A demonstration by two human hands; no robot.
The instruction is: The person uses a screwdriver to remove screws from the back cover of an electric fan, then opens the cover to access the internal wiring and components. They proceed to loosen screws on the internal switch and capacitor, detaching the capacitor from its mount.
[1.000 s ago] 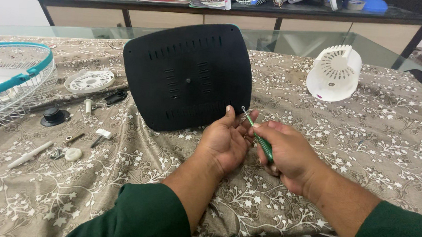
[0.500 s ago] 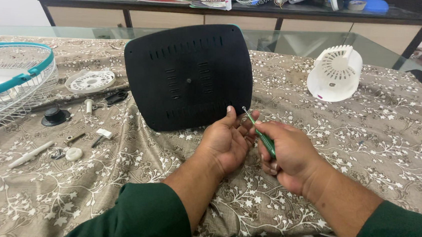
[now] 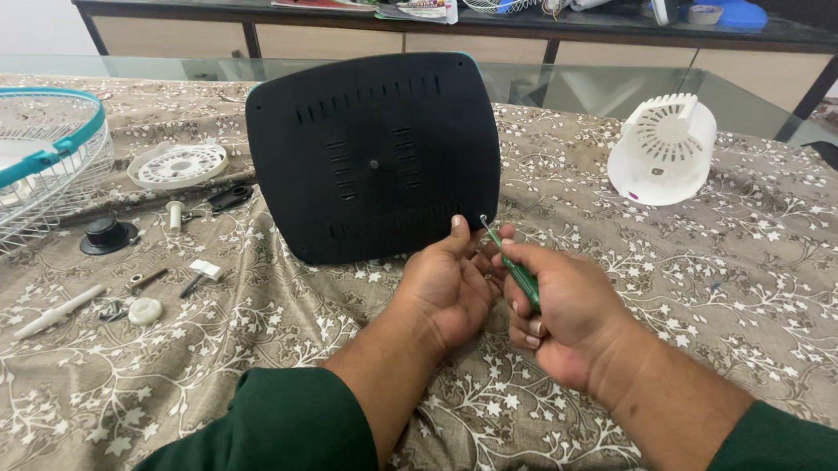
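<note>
A black, rounded-square fan base plate (image 3: 376,152) with slots lies tilted on the patterned tablecloth (image 3: 715,279). My right hand (image 3: 562,312) grips a green-handled screwdriver (image 3: 511,263), its metal tip pointing up-left near the plate's lower right corner. My left hand (image 3: 447,286) sits beside it, fingers curled, fingertips close to the screwdriver tip and the plate's edge. Whether it pinches a small part is hidden.
A wire fan guard with a teal rim (image 3: 5,173) lies at the left. A white round disc (image 3: 177,164), a black cap (image 3: 107,235) and several small loose parts (image 3: 144,310) lie left of the plate. A white motor cover (image 3: 665,150) stands back right. A sideboard (image 3: 454,39) runs behind.
Both hands stay together at the plate's lower right corner; the screwdriver has shifted only slightly. The plate has not moved.
</note>
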